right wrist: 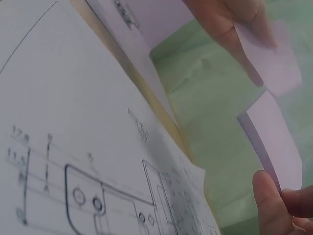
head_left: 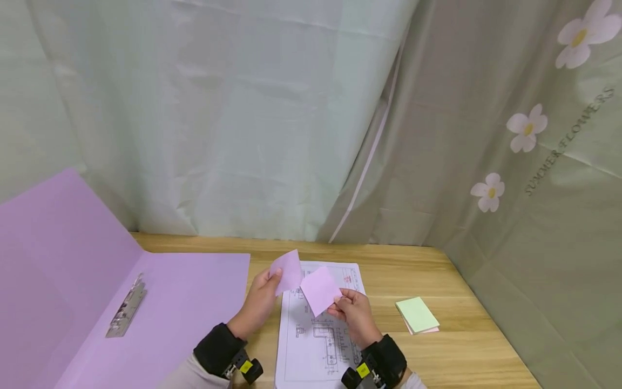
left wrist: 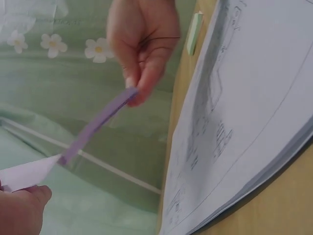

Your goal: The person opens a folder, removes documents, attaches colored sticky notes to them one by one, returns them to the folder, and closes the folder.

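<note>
My left hand [head_left: 259, 300] pinches a thin pink-purple sticky note [head_left: 288, 272], its thumb lying over the face of the sheet. To the right of it, my right hand [head_left: 357, 316] holds a sticky note pad [head_left: 320, 290] of the same colour by its lower right corner, between thumb and fingers. The pad's layered edge [left wrist: 98, 122] shows in the left wrist view. In the right wrist view the loose note [right wrist: 281, 63] and the pad [right wrist: 276, 144] nearly meet at their corners. Both are held above a stack of printed technical drawings [head_left: 303, 351] on the table.
An open purple folder [head_left: 194, 292] with a metal clip [head_left: 127, 308] lies on the left, its cover raised. To the right, a light green sticky note pad [head_left: 418, 314] rests on a pink one on the wooden table [head_left: 466, 346]. A curtain [head_left: 243, 135] hangs behind.
</note>
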The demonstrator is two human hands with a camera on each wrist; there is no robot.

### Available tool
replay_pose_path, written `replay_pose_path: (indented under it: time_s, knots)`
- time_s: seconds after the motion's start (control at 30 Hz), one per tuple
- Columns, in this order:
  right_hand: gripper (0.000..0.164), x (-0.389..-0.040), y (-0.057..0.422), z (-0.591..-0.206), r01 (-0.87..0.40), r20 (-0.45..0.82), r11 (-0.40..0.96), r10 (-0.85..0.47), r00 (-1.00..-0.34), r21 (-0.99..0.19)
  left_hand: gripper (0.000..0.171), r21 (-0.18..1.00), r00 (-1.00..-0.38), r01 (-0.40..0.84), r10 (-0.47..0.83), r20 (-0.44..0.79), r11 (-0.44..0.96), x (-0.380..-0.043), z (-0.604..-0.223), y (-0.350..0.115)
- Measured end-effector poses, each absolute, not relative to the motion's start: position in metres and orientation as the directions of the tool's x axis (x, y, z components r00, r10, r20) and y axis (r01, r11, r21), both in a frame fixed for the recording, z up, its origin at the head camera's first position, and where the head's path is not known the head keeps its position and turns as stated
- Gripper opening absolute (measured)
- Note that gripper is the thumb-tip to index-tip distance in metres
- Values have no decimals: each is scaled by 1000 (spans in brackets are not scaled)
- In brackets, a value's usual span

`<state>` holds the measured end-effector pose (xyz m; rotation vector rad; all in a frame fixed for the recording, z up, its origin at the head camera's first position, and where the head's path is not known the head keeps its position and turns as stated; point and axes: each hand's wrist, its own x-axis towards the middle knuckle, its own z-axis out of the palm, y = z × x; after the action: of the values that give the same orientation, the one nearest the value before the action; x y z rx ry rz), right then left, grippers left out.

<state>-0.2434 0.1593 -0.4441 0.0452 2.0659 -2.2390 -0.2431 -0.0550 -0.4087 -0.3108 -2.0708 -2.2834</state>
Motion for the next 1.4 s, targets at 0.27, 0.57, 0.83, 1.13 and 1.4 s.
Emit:
replay_pose_path:
  time_s: [0.27,0.57,0.83,1.13,1.4]
  knots:
    - [35,-248,183,-446,94,-93,12,46,-995,-995,36,980,-984,166,45,172,-113,-249,-404,-63]
    - [33,-260,212,-443,94,-94,-11,224,-970,-996,36,987,-982,155,105,159,-44,-249,-418,-64]
    - [35,-271,244,-447,66,-79,-48,360,-929,-997,37,988,-979,154,128,157,-31,-249,-424,-62]
    - [41,-270,268,-447,63,-79,-54,409,-909,-997,35,989,-980,151,132,150,-8,-248,-431,-61]
    - [44,-271,271,-452,77,-77,-18,433,-898,-997,37,989,-977,149,153,147,1,-246,-433,-59]
